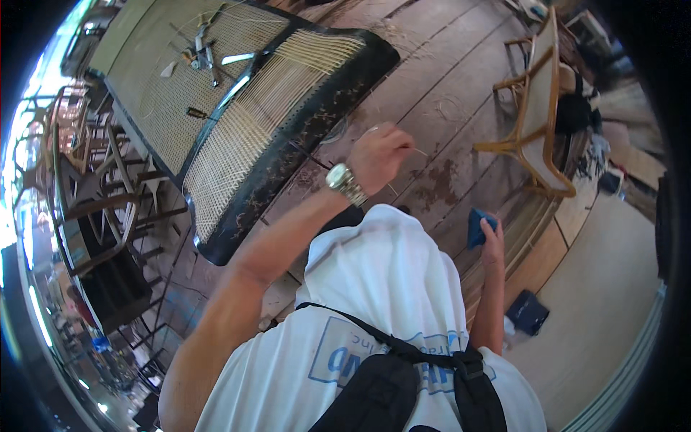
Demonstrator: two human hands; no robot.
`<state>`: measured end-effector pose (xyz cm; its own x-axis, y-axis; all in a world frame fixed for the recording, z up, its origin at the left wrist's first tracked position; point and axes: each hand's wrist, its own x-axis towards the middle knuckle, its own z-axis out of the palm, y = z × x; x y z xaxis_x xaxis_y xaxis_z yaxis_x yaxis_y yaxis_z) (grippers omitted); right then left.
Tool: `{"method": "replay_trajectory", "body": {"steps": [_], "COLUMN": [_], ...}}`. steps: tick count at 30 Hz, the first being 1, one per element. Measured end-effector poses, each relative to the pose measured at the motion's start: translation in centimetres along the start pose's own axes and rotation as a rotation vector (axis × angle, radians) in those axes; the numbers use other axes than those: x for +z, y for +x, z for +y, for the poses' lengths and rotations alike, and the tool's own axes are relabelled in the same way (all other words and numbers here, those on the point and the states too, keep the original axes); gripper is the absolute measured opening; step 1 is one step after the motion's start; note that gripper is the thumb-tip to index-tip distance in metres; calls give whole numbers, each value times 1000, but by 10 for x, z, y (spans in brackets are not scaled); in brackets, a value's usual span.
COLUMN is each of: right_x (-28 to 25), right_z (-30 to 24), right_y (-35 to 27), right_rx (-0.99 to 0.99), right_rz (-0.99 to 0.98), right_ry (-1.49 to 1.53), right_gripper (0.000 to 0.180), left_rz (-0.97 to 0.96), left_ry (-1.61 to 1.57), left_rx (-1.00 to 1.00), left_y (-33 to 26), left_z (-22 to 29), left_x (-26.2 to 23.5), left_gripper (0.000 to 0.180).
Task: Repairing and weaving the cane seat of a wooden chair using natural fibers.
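My left hand (381, 158), with a metal watch on its wrist, is closed in front of my chest. A thin, pale cane strand (422, 152) sticks out past its fingers. To the right and lower, my right hand (492, 239) grips a small, dark blue, folded piece (476, 227); whether it is cloth or a pouch I cannot tell. Ahead on the left lies a dark-framed panel (288, 150) with woven cane (230, 144) across it. A metal hand tool (206, 56), a dark-handled awl-like tool (196, 113) and shiny flat strips (234, 93) rest on the weave.
A wooden chair frame (551, 108) with pale panels stands at the right. Several dark wooden chair frames (108, 209) crowd the left side. Loose strands (450, 108) lie on the plank floor (432, 79). A dark box-like item (527, 313) sits at the lower right.
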<state>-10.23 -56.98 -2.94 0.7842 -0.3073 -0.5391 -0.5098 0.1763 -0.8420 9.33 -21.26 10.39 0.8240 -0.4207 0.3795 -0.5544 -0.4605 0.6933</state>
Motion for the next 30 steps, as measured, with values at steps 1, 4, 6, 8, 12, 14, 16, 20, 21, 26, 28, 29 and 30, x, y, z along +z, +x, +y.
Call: {"method": "replay_trajectory", "body": {"steps": [1,4,6,8,12,14,16,20,21,26,28,29,30], "right_x": [27,105,167,238,409,494,569,686,707,750,727,707,688], "right_z": [-42,-132,-182,-225,-253,-231,-207,-165,-144,-105,-115,-139,-153], "right_y": [2,15,25,30,53,80,81,54,57,58,59,51,42], "right_rx": [-26,-152,-253,-431,-550,-903,-985,-943,-1076,-1300,-1291,-1155,-1023], "right_rz": [-26,-161,-285,-508,-903,-1021,-1121,-1367,-1349,-1152,-1023,-1014,-1009], "right_ry": [49,44,-8,-309,-516,-732,-840,-1045,-993,-1126,-1128,-1001,-866], "right_gripper": [40,41,42,43,48,54,59,61,57,50,51,54,57], "left_rz": [60,173,205,253,298,419,486,750,766,771,792,853,838], "left_ry": [-71,-279,-429,-587,-657,-689,-747,-997,-1039,-997,-957,-888,-903], "left_rx": [-202,-690,-827,-961,-1003,-1007,-998,-1053,-1086,-1127,-1099,-1065,-1067], "left_y": [-16,-77,-105,-128,-148,-152,-156,-151,-150,-139,-134,-129,-121], "left_z": [-6,-40,-44,-42,-44,-52,-62,-74,-79,-97,-108,-113,-116], "left_x": [-7,-31,-55,-73,-108,-122,-135,-156,-162,-191,-202,-204,-207], "left_gripper": [16,11,11,12,14,13,13,15,15,14,13,13,13]}}
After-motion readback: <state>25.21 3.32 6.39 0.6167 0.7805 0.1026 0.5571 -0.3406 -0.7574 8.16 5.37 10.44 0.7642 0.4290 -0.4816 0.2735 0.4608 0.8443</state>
